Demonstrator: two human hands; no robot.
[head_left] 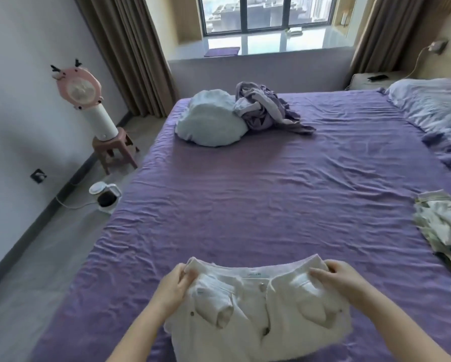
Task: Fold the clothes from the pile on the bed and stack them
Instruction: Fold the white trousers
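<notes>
Head view, looking down the bed [258, 184], purple sheet wrinkled all over.

White trousers [258, 309] lie at the near edge of the bed, waistband toward the far side, button and inside label showing, pocket linings turned out on both sides. Lower part runs out of view at the bottom.

Left hand [173, 287] at the left end of the waistband: fingers curled, pinching the corner of the cloth. Right hand [341, 279] at the right end of the waistband: fingers bent over the band's edge, gripping it. Both forearms bare, reaching in from below.

Pile of light clothes [441, 226] at the bed's right edge, well apart from the trousers; whether folded or loose, cannot tell. One more pale item cut off at the right margin.

Far side of the bed: pale blue pillow [211, 121], with a crumpled lilac garment [266, 111] touching its right side. Bedding in light blue at the far right corner.

Off the bed, left: pink fan [79, 87] on a small stool [114, 150]; white kettle [105, 195] on the floor, cord trailing to the wall. Window and brown curtains beyond.
</notes>
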